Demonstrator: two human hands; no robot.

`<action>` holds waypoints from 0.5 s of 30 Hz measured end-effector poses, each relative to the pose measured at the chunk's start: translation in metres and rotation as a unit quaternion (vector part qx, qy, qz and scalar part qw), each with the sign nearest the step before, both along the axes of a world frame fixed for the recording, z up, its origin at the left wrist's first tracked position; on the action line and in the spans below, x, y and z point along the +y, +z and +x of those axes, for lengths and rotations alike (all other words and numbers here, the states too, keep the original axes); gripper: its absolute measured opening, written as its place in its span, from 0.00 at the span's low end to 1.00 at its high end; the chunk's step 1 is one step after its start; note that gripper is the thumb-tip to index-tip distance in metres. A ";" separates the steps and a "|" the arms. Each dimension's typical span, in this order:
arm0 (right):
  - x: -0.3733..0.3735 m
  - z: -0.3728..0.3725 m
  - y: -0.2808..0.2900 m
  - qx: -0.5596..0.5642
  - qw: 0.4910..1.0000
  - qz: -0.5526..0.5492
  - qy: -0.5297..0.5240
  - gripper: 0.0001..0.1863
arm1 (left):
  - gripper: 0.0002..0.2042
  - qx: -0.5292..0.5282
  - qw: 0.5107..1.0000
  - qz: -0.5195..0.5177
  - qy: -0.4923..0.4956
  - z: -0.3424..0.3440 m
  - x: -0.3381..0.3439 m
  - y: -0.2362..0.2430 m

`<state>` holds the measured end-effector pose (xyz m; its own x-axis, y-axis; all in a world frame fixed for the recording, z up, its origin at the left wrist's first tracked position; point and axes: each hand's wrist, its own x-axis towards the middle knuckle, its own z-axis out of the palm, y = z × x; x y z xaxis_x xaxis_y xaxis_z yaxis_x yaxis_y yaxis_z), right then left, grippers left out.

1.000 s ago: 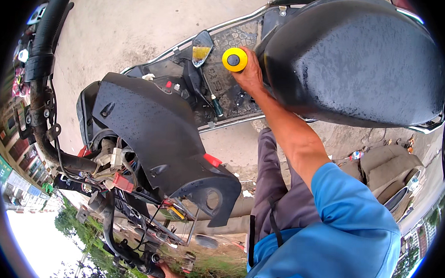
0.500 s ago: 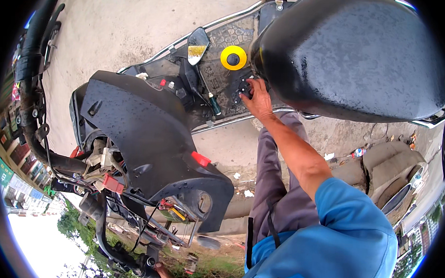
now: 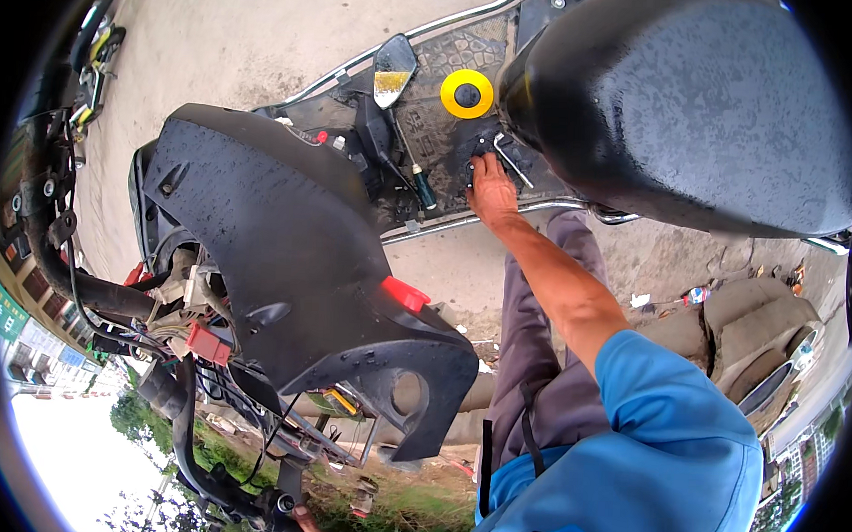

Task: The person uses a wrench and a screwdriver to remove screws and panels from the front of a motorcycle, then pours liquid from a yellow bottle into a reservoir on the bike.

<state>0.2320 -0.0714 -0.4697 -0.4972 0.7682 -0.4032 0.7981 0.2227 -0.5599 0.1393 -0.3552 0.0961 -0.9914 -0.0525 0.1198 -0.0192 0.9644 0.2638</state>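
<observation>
My right hand (image 3: pixel 491 191) reaches down to the scooter's footboard mat (image 3: pixel 452 56), fingers bent over a small black part (image 3: pixel 471 172) with bright spots. The hand covers most of that part, so its shape is unclear. Just right of the fingers lies a silver L-shaped wrench (image 3: pixel 514 162). A screwdriver (image 3: pixel 423 187) with a dark green handle rests to the left. Beyond the hand sits a yellow ring-shaped disc (image 3: pixel 467 95) with a dark centre. At the lower edge, my left hand (image 3: pixel 314 528) is closed round the handlebar grip (image 3: pixel 281 514), only partly showing.
A detached-looking mirror (image 3: pixel 393 73) lies on the footboard. The black front panel (image 3: pixel 267 242), with a red piece (image 3: pixel 406 294), stands left, near exposed wiring and a red connector (image 3: pixel 207 343). The large black seat (image 3: pixel 694 116) bounds the right. Concrete pieces (image 3: pixel 752 324) lie behind.
My right hand has turned and shifted slightly down over the black part, and the silver L-shaped wrench now shows beside it. The view has shifted slightly; my left hand stays on the grip.
</observation>
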 end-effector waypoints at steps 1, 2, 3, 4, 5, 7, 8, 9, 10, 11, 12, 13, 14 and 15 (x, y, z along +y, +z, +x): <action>0.001 0.000 0.001 0.001 1.000 0.001 0.002 0.37 | 0.28 0.009 1.000 0.000 0.004 -0.001 -0.006 0.000; 0.001 0.001 0.001 -0.004 1.000 0.002 0.005 0.37 | 0.28 0.018 1.000 0.001 0.009 -0.001 -0.010 0.000; 0.002 0.002 0.002 -0.009 1.000 0.003 0.007 0.37 | 0.28 0.018 1.000 0.001 0.009 0.000 -0.013 0.001; 0.003 0.003 0.002 -0.008 1.000 0.005 0.008 0.37 | 0.27 0.025 0.999 -0.016 -0.028 0.000 -0.007 -0.001; 0.004 0.004 0.002 0.003 1.000 0.006 0.006 0.37 | 0.26 0.032 0.997 -0.034 -0.065 0.000 0.000 -0.003; 0.013 0.012 0.006 0.007 1.000 0.006 -0.005 0.37 | 0.25 0.038 0.996 -0.032 -0.080 -0.003 0.024 -0.009; 0.015 0.012 0.012 0.016 1.000 -0.005 0.006 0.37 | 0.24 0.051 0.995 -0.031 -0.080 0.002 0.026 -0.009; 0.018 0.012 0.020 0.024 0.999 -0.016 0.016 0.37 | 0.24 0.051 0.995 -0.030 -0.074 0.005 0.023 -0.008; 0.020 0.014 0.025 0.022 1.000 -0.013 0.017 0.37 | 0.23 0.055 0.996 -0.038 -0.056 0.004 0.024 -0.008; 0.023 0.017 0.032 0.033 0.999 -0.019 0.013 0.37 | 0.23 0.058 0.997 -0.044 -0.037 0.004 0.026 -0.009; 0.026 0.020 0.040 0.043 0.999 -0.024 0.010 0.36 | 0.23 0.057 0.997 -0.040 -0.034 0.004 0.029 -0.010; 0.028 0.024 0.048 0.051 0.999 -0.019 0.004 0.35 | 0.23 0.059 0.997 -0.035 -0.037 0.004 0.032 -0.012; 0.027 0.027 0.061 0.054 0.998 -0.015 0.014 0.35 | 0.22 0.065 0.997 -0.033 -0.032 0.008 0.033 -0.009; 0.026 0.032 0.075 0.056 0.998 -0.019 0.013 0.34 | 0.24 0.049 0.998 -0.029 -0.033 0.008 0.028 -0.006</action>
